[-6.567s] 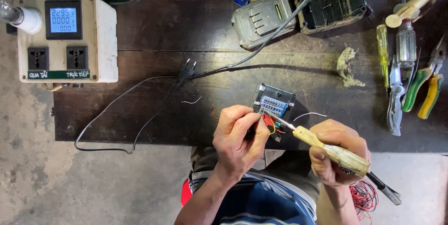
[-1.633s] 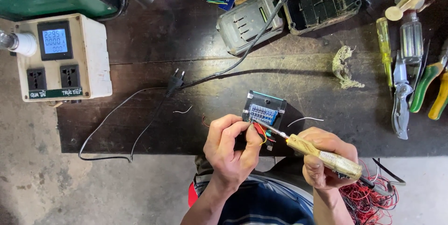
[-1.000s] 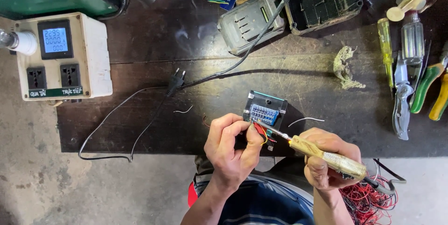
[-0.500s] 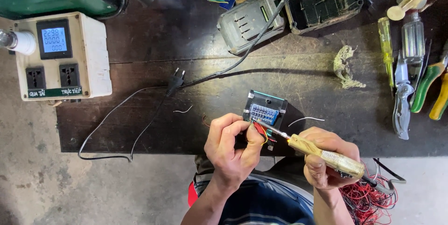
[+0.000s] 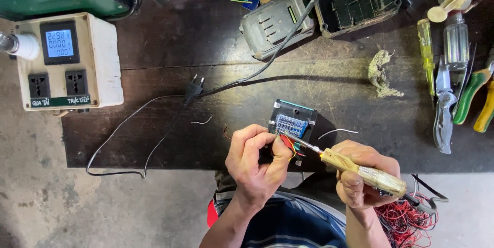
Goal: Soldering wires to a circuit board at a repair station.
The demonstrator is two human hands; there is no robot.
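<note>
Wooden-handled soldering iron (image 5: 360,170) sits tight in the right hand (image 5: 366,176), its tip on one small blue circuit board (image 5: 291,124). The left hand (image 5: 256,164) has its fingers (image 5: 280,147) pinched shut on red wires (image 5: 286,143) by the board, at the near edge of the dark wooden tabletop (image 5: 154,63). Two grey battery packs (image 5: 275,21) lie behind. One white socket box (image 5: 67,63) sits far left. A black plug (image 5: 193,87) lies between them.

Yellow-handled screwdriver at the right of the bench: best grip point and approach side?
Take the yellow-handled screwdriver by its translucent handle, the thick part nearest the bench's far edge. It lies flat, handle away from the person, shaft pointing back toward them. Come from above, fingers closing across the handle: its left flank is open bench, while a clear-handled screwdriver lies close on its right.
</note>
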